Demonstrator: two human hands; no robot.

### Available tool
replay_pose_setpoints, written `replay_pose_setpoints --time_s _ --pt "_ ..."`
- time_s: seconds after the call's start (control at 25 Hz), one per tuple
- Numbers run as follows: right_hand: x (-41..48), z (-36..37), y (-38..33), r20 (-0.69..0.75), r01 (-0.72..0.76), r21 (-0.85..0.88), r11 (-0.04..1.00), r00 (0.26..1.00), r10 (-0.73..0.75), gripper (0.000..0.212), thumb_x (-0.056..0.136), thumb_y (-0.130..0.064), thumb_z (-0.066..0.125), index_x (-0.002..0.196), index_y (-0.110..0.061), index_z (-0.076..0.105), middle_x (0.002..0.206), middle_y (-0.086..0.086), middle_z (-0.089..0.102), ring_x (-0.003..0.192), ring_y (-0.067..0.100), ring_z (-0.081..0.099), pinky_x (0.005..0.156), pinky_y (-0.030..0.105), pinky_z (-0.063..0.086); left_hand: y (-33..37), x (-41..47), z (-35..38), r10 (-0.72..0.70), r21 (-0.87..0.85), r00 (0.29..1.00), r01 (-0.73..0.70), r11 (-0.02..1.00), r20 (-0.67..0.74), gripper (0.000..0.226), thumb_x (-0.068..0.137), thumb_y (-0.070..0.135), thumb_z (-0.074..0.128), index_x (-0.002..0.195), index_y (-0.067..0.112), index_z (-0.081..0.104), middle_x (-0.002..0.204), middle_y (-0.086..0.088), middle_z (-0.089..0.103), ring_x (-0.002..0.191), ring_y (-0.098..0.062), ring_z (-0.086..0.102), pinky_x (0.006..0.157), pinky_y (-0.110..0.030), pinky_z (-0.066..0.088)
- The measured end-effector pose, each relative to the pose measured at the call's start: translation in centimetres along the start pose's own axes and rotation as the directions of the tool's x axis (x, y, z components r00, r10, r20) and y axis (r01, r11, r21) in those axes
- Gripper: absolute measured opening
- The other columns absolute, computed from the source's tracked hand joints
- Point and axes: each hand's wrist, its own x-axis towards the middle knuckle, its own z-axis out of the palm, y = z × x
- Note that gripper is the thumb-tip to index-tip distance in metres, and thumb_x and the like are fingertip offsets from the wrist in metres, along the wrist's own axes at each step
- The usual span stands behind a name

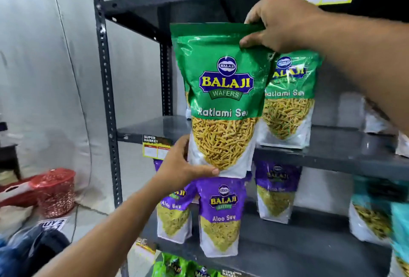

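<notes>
We are holding a green pouch [223,99] upright in the centre of the frame, in front of the middle shelf [332,152] of a dark metal rack. Its upper part is glossy green, carrying a blue and yellow "Balaji Wafers" badge and the words "Ratlami Sev". Below that, a rounded clear window is showing thin yellow-orange strands, and the bottom is white. The flat sealed top is standing straight, and the base is hanging below the shelf's front edge.

Our left hand [181,166], coming in from the lower left of the frame, is gripping the pouch's lower left corner. The thumb is lying along the white bottom edge on the front, and the other fingers are curling behind the pack, out of sight. Our right hand [278,22], reaching in from the right of the frame, is pinching the upper right corner, with the thumb pressing on the front just under the seal and the fingers curling over the top edge.

Just behind and to the right, a second green pouch [287,104] of the same kind is standing on the middle shelf. On the shelf below, purple pouches [221,214] marked "Aloo Sev" are standing upright. A yellow price label [155,147] is hanging on the shelf edge just left of our left hand. Farther off, in the lower left of the frame, a red mesh basket [55,190] is sitting on the floor near the grey wall.
</notes>
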Motion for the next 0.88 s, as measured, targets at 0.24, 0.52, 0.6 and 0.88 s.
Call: replay_pose_setpoints --time_s 0.24,0.52,0.6,0.88 --pt "7.6 1.7 -1.0 -0.134 -0.054 -0.063 0.997 0.99 0.046 0.037 0.078 -0.04 0.068 0.104 -0.013 0.068 0.104 0.02 0.069 0.095 0.038 0.06 0.084 0.042 0.051 -0.6 10.1 -5.7 0.103 0.208 0.995 -0.099 0.973 -0.008 0.088 0.035 0.052 0.095 0.106 0.016 0.058 0.107 -0.013 0.073 0.103 -0.032 0.069 0.094 -0.055 0.053" --pt "11.6 8.0 -0.8 -0.026 -0.14 -0.117 0.983 0.99 0.138 0.032 0.076 -0.04 0.071 0.104 -0.025 0.067 0.113 0.017 0.066 0.101 0.039 0.061 0.082 0.042 0.048 -3.8 15.4 -6.3 0.033 0.308 0.975 -0.101 0.946 0.221 0.071 0.053 0.04 0.093 0.112 0.03 0.055 0.107 0.016 0.071 0.101 0.007 0.065 0.101 -0.028 0.048" --pt "11.8 9.4 -0.8 -0.023 -0.163 -0.144 0.976 0.987 0.161 0.034 0.077 -0.04 0.069 0.108 -0.027 0.065 0.115 0.017 0.064 0.101 0.04 0.061 0.081 0.042 0.048 -4.5 15.9 -6.2 0.031 0.322 0.963 -0.121 0.939 0.269 0.073 0.055 0.045 0.091 0.117 0.029 0.056 0.112 0.015 0.071 0.106 0.005 0.063 0.104 -0.029 0.046" --pt "1.8 13.9 -4.4 -0.306 -0.092 0.313 0.945 0.932 0.192 0.04 0.082 -0.015 0.059 0.122 -0.014 0.054 0.117 0.012 0.058 0.106 0.024 0.054 0.095 0.04 0.045 -4.9 16.1 -6.6 0.089 0.226 0.96 -0.151 0.962 0.264 0.088 0.045 0.041 0.095 0.121 0.031 0.052 0.122 0.013 0.068 0.117 -0.001 0.061 0.107 -0.029 0.042"
